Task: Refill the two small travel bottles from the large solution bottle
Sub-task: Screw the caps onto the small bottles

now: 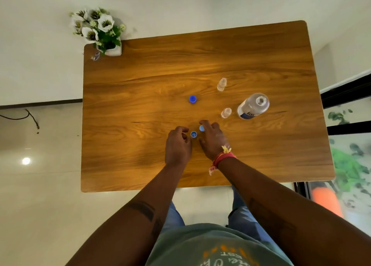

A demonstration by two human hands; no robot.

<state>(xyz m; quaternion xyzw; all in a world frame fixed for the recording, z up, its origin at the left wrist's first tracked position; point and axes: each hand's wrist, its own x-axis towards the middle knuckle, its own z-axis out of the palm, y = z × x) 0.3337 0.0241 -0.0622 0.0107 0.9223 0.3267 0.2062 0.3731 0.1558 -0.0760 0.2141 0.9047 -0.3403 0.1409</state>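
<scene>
Head view, landmark: large solution bottle (252, 106), uncapped, mouth open, standing at right of the wooden tabletop (140, 74).
Near travel bottle (226, 112): clear, uncapped, upright, just left of the large solution bottle.
Far travel bottle (221, 84): clear, uncapped, upright, beyond and left of the large solution bottle, apart from it.
Dark blue cap (192, 99): alone on the wood, well left of the large solution bottle.
Open-side-up small cap (193, 134): light blue, resting on the wood between both hands, nearer and left of the large solution bottle.
Second small cap (201, 128): light blue, at the fingertips of the right hand; pinched or merely touched, cannot tell.
Left hand (178, 145): grip loosely curled, fingers bent, holding nothing, just left of the open-side-up small cap.
Right hand (212, 140): knuckles up, red thread band on the wrist, near and left of the near travel bottle.
Flower pot (112, 49): white blooms, far-left corner, well apart from the large solution bottle.
</scene>
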